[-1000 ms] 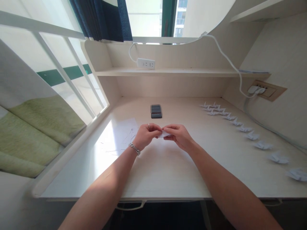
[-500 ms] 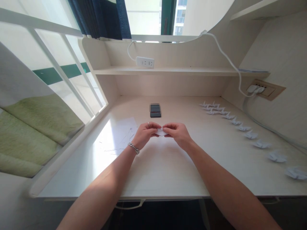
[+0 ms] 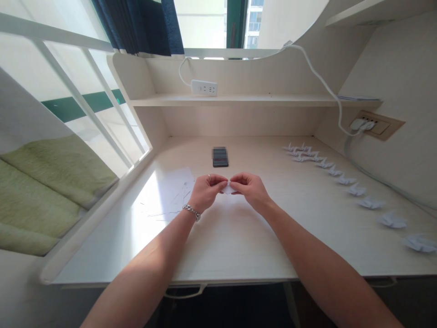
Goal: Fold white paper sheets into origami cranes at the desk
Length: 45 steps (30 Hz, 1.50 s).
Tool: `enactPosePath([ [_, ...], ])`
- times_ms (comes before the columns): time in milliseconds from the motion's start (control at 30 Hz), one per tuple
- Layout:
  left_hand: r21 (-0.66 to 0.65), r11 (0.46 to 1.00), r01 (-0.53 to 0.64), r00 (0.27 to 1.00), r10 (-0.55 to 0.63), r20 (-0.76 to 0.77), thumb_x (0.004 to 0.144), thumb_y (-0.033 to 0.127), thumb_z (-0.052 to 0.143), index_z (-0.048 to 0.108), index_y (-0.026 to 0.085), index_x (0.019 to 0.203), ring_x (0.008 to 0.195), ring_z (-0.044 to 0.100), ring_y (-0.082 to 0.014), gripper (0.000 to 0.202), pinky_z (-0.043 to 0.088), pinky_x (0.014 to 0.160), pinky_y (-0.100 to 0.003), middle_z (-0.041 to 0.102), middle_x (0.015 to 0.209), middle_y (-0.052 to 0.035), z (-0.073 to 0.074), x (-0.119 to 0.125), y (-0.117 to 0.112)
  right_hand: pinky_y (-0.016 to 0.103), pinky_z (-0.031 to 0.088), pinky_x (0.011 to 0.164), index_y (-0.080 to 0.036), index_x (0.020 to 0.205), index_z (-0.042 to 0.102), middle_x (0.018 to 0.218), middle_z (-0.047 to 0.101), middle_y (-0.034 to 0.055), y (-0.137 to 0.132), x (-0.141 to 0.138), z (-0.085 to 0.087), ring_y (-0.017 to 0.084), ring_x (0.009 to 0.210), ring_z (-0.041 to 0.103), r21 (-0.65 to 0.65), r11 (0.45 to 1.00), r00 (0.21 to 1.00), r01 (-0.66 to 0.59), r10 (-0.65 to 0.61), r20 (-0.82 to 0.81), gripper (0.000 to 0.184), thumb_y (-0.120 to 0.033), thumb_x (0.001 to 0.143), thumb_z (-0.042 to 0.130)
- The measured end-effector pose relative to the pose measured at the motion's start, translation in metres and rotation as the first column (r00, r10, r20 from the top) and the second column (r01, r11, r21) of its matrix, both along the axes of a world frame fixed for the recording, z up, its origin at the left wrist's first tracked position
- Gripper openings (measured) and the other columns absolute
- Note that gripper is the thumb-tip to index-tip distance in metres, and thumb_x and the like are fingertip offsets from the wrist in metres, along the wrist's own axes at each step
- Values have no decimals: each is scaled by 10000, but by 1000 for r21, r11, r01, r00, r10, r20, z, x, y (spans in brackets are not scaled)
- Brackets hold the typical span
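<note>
My left hand point(image 3: 205, 192) and my right hand point(image 3: 249, 190) meet above the middle of the pale desk point(image 3: 239, 241). Both pinch a small folded white paper piece point(image 3: 228, 187) between their fingertips, and most of it is hidden by my fingers. A ring is on my left hand and a metal bracelet point(image 3: 191, 212) is on that wrist. Loose white paper sheets point(image 3: 170, 193) lie flat on the desk just left of my left hand.
A dark phone point(image 3: 220, 156) lies behind my hands. Several folded white paper cranes point(image 3: 357, 190) run in a curved row along the desk's right side. A power strip point(image 3: 204, 87) sits on the shelf; a wall socket point(image 3: 370, 123) with plugs and cable is at right. Bed rails stand at left.
Both hands have kept pinching the paper piece, working it slightly between the fingertips. The view has shifted a little; nothing else on the desk moved.
</note>
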State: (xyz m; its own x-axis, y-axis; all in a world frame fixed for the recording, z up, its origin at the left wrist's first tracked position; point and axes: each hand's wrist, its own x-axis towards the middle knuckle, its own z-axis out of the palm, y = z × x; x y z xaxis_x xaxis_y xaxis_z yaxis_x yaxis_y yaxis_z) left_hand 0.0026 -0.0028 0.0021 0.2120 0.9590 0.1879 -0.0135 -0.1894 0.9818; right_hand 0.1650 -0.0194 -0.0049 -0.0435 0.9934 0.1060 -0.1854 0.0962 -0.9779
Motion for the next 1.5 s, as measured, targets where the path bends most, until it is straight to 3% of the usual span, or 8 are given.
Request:
enactPosePath([
  [167, 41, 999, -27, 999, 26, 36, 664, 277, 795, 705, 119, 835, 666, 659, -155, 249, 535, 642, -292, 720, 732, -59, -1, 3, -2, 337, 553, 665, -176, 738, 650, 683, 672, -3, 1, -1, 1, 164, 670, 651, -34, 999, 996, 5, -8, -93, 307, -329, 544, 832],
  [300, 51, 998, -26, 999, 24, 38, 673, 249, 794, 651, 123, 893, 683, 692, -175, 291, 558, 661, -309, 729, 732, -63, -4, 3, -2, 339, 548, 679, -169, 819, 668, 745, 691, 26, 0, -1, -1, 178, 729, 657, -9, 1000, 1000, 9, -9, 13, 342, -380, 593, 815],
  [600, -123, 990, 62, 996, -54, 72, 678, 189, 751, 680, 108, 900, 741, 708, -193, 247, 582, 721, -344, 742, 788, -85, 6, -1, -5, 324, 530, 637, -175, 764, 632, 712, 644, 4, 5, 6, -4, 163, 684, 615, 69, 997, 997, 32, -37, 70, 283, -327, 591, 795],
  [833, -14, 999, 35, 999, -35, -6, 637, 216, 790, 691, 121, 771, 676, 662, -154, 193, 542, 664, -294, 710, 720, -51, -3, 1, -1, 330, 529, 624, -175, 767, 633, 691, 648, 5, 4, 6, -1, 169, 669, 623, 62, 998, 996, 11, -16, 84, 281, -319, 587, 793],
  [1167, -27, 999, 42, 999, -42, -4, 591, 172, 809, 687, 122, 760, 658, 655, -140, 214, 526, 657, -278, 704, 704, -38, 1, -1, -2, 300, 515, 549, -178, 780, 603, 642, 632, -18, 5, 7, -3, 150, 609, 613, 56, 998, 994, -16, 10, 104, 262, -324, 635, 766],
  [1500, -60, 997, 54, 998, -53, 13, 589, 175, 806, 679, 118, 788, 652, 657, -142, 243, 527, 649, -277, 700, 699, -39, -1, -1, 0, 306, 524, 573, -174, 850, 604, 645, 652, -9, 5, 6, -5, 159, 618, 627, 74, 997, 991, -6, -4, 135, 248, -326, 686, 709],
])
